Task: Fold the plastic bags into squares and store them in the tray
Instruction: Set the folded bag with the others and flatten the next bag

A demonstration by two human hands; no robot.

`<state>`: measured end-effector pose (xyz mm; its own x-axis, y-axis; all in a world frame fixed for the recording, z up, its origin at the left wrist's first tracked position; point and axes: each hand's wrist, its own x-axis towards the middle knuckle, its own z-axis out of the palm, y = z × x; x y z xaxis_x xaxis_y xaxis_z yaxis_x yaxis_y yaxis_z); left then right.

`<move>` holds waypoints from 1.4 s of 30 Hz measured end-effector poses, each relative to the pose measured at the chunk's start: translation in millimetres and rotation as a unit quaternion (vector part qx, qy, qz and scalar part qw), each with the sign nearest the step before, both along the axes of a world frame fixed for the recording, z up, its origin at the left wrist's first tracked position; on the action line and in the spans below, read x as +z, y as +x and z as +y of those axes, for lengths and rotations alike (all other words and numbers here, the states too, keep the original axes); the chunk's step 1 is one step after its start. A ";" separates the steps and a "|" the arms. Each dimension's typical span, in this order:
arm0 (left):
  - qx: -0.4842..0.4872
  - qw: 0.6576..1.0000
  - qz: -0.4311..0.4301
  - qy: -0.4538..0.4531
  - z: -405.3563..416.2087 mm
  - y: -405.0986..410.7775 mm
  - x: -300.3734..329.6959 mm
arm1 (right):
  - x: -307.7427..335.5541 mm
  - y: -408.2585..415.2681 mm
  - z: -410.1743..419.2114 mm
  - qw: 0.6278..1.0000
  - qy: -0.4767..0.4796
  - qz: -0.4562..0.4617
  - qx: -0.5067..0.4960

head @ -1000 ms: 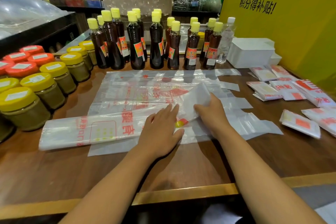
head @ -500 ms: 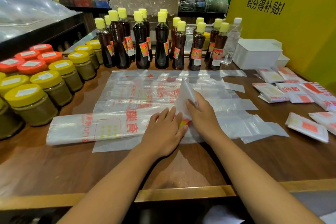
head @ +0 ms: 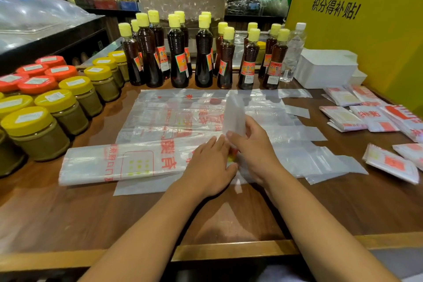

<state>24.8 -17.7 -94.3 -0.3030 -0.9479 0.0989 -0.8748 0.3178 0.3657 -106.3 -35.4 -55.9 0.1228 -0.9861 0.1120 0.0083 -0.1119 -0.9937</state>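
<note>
Head view: the left hand (head: 209,168) lies flat, fingers straight and together, pressing on a long translucent plastic bag with red printing (head: 128,162) that is folded into a strip across the brown wooden table (head: 68,217). Just right of those fingers, the right hand (head: 254,146) pinches the strip's right end between thumb and fingers and holds that flap lifted upright. Beyond the fingertips of both hands more flat clear plastic bags with red characters (head: 183,110) lie spread in a layer; the print is mirrored or blurred and I cannot read it surely. Far right of the right hand's fingers sit small folded white-and-red bag squares (head: 357,117), and beyond them a white rectangular plastic tray (head: 325,68). Past the spread bags stands a row of dark brown sauce bottles with yellow caps (head: 203,52), their red labels bearing "小磨". Left of the left hand's fingers stand round jars with yellow lids (head: 55,103) and orange lids (head: 39,80), with white stickers too small to read. A yellow wall panel (head: 366,30) reads "积分当钱花,积分得补贴!".
</note>
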 end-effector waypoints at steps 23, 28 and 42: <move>0.245 0.931 0.259 -0.075 19.0 90.4 53.4 | -28.3 32.1 1.5 0.829 -0.218 0.499 0.127; 0.134 0.987 -0.091 0.024 34.5 94.1 25.2 | -27.3 36.6 7.7 0.749 -0.207 0.597 0.201; 0.174 0.984 0.044 0.003 36.8 98.3 14.0 | -29.3 32.9 -1.0 0.831 -0.264 0.466 0.150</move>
<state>123.2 19.1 -80.3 0.0500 -0.9932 0.1049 -0.8951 0.0020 0.4459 -73.4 -36.3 -85.2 0.6297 -0.7391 0.2390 -0.6309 -0.6661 -0.3978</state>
